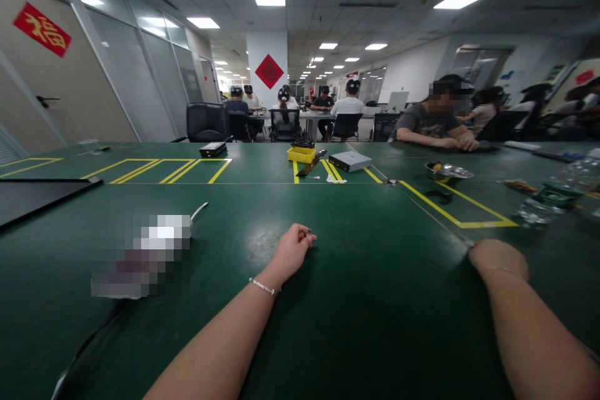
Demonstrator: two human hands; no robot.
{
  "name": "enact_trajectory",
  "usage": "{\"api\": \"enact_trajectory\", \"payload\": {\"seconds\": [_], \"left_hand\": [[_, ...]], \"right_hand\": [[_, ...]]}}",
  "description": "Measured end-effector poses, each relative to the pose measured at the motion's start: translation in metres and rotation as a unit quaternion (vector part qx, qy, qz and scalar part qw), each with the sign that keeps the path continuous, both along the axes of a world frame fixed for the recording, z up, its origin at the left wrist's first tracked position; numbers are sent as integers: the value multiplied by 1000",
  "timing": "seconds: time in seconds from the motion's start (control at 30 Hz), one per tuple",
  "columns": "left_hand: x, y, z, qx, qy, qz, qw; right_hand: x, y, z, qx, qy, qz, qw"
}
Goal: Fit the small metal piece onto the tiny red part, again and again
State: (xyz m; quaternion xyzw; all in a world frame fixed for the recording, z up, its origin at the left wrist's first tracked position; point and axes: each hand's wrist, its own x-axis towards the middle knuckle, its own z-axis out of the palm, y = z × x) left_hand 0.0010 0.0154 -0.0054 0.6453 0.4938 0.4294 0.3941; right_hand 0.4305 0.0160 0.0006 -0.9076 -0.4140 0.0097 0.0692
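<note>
My left hand (pixel 294 245) rests low over the green table (pixel 375 300), a beaded bracelet (pixel 262 286) on its wrist. Its fingers are pinched together at the tips, around something tiny and pale that I cannot make out. Far to the right, my right hand (pixel 499 259) lies on the table beside a seam, bent at the wrist with its back toward me. Its fingers are hidden from view. Left of my left hand lies a blurred-out pale and dark object (pixel 150 256) with a short white strap.
Ahead stand a yellow tray (pixel 301 155), a grey box (pixel 349 161) and a small black box (pixel 212 149). A foil-like packet (pixel 447 170) and a plastic bottle (pixel 546 203) lie at right. A black panel (pixel 42 197) is at left. A person (pixel 435 115) sits across the table.
</note>
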Motion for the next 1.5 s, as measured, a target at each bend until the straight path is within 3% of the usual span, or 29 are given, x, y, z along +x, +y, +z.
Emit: {"api": "enact_trajectory", "payload": {"seconds": [0.1, 0.2, 0.3, 0.37, 0.4, 0.47, 0.57, 0.7, 0.8, 0.9, 1.0, 1.23, 1.5], "left_hand": [[0, 1, -1, 1, -15, -3, 1000], [0, 3, -4, 0, -25, -8, 1000], [0, 5, -4, -5, -32, -14, 999], [1, 4, -3, -9, -39, -15, 999], [1, 3, -1, -11, -42, -16, 999], [2, 2, 1, -16, -46, -18, 999], [3, 0, 5, -22, -55, -24, 998], [3, 2, 4, -18, -52, -21, 998], [2, 4, 0, -2, -37, -16, 999], [1, 4, -3, 7, -19, -9, 1000], [1, 3, -2, 16, -12, -8, 1000], [-1, -1, 4, 75, 53, 32, 995], [0, -1, 4, 55, 53, 30, 997]], "right_hand": [[-12, -1, 8, 45, 16, 15, 999], [-35, 4, 18, 132, 106, 61, 984], [-78, 15, 21, 182, 170, 110, 962], [-118, 20, 19, 196, 252, 165, 933], [-140, 21, 18, 201, 325, 198, 903], [-184, 19, 18, 189, 494, 252, 810], [-237, 9, 24, 152, 659, 279, 682], [-272, 1, 30, 133, 772, 235, 575], [-280, 4, 24, 126, 819, 207, 520], [-281, 7, 12, 145, 830, 199, 501], [-276, 8, 4, 176, 823, 201, 501], [-270, 6, 2, 160, 821, 222, 501], [-273, 6, 0, 160, 823, 235, 491]]}}
